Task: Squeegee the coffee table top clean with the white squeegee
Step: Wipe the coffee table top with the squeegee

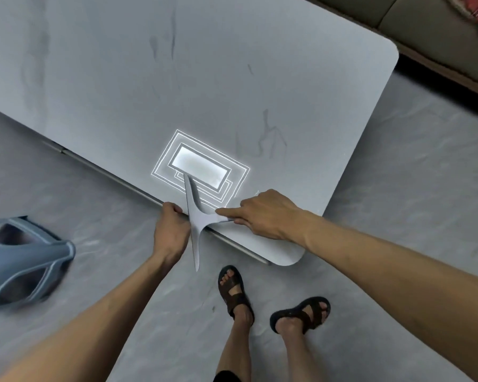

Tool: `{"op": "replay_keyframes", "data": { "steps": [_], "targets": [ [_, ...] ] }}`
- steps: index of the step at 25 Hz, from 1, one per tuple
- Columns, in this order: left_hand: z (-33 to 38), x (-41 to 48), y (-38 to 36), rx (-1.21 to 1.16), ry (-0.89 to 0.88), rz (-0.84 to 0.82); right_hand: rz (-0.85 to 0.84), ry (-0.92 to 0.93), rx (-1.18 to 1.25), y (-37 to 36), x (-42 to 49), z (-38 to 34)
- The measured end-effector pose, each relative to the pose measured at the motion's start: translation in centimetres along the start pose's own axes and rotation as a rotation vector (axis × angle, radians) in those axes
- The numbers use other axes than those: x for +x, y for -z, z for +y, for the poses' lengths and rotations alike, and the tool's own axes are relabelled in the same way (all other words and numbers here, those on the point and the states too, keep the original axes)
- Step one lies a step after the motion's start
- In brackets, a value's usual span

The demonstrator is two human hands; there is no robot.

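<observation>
The squeegee [195,221] is laid across the counter's [232,78] near edge — handle gripped by the right hand [265,216]. The left hand [171,230] is curled against the blade — its hold cannot be told.

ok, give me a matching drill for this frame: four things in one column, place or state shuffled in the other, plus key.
Things:
1 white squeegee
2 right hand
3 blue plastic object
4 sandals

Place or state:
A on the floor, far left
B on the person's feet
C across the near edge of the coffee table
D holding the squeegee's handle

Pairs: 1-C, 2-D, 3-A, 4-B.
</observation>
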State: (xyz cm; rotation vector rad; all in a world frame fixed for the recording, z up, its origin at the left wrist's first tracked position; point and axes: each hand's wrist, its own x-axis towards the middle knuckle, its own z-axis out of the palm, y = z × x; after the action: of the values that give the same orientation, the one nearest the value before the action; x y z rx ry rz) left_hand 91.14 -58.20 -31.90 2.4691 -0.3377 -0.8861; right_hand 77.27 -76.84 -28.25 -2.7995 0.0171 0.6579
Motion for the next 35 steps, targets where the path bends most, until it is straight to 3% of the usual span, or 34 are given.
{"op": "replay_keyframes", "data": {
  "steps": [4,10,15,22,28,32,35],
  "targets": [
    [0.8,-0.8,-2.1,0.1,-0.088,-0.106,0.038,-0.076,0.074,-1.6,-2.3,2.1],
    [3.9,-3.4,-6.6,0.18,-0.19,-0.201,0.039,-0.323,0.16,-4.1,-12.5,6.8],
    [6.4,-5.9,-10.0,0.249,-0.214,-0.248,0.04,-0.416,0.096,-5.3,-21.1,10.9],
    [7.0,-7.0,-11.6,0.322,-0.244,-0.23,-0.08,-0.441,-0.067,-3.1,-26.5,16.0],
    [6.1,-6.7,-10.2,0.178,-0.086,0.012,-0.039,-0.303,-0.146,-0.2,-22.7,13.1],
    [3.7,-5.2,-6.4,0.023,0.048,0.168,-0.057,-0.05,-0.101,0.5,-13.1,6.6],
    [1.4,-3.8,-2.9,0.011,0.063,0.22,0.004,0.015,-0.015,0.4,-5.3,2.3]
  ]
}}
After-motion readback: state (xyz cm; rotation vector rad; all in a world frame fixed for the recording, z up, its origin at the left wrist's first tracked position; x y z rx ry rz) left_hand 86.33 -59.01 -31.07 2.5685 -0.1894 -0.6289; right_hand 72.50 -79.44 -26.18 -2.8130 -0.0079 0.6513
